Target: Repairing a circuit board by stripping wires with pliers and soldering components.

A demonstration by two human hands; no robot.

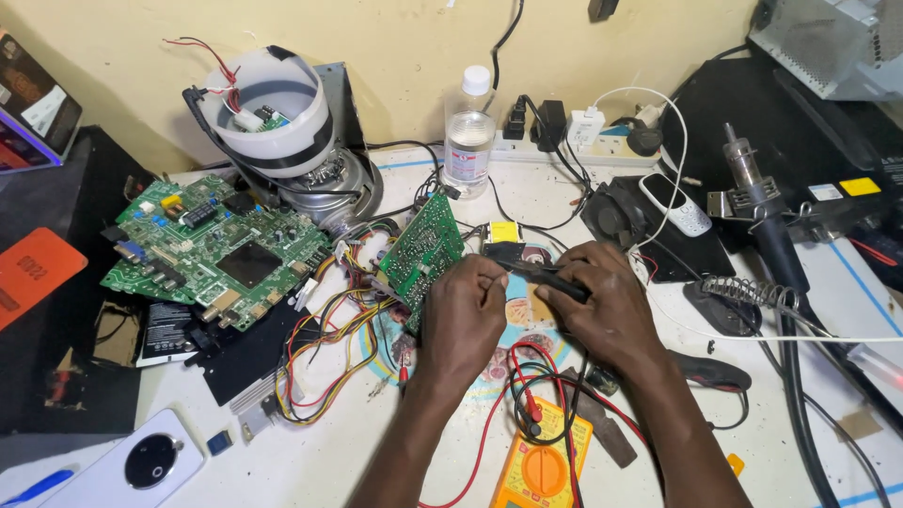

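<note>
My left hand [463,315] grips the lower edge of a small green circuit board [422,247], which stands tilted on edge with coloured wires trailing from it. My right hand [602,306] holds a black pen-shaped tool [544,275] whose tip points left toward the board, just beside my left thumb. Both hands hover over the middle of the white bench. Below my wrists lies a yellow multimeter [541,466] with red and black leads running up under my hands.
A large green circuit board [212,246] lies at left beside a white cylinder housing [273,113]. A clear bottle [468,136] and power strip [574,141] stand at the back. A hot-air tool [762,212] and coiled stand [743,293] sit right. A white phone [141,466] lies front left.
</note>
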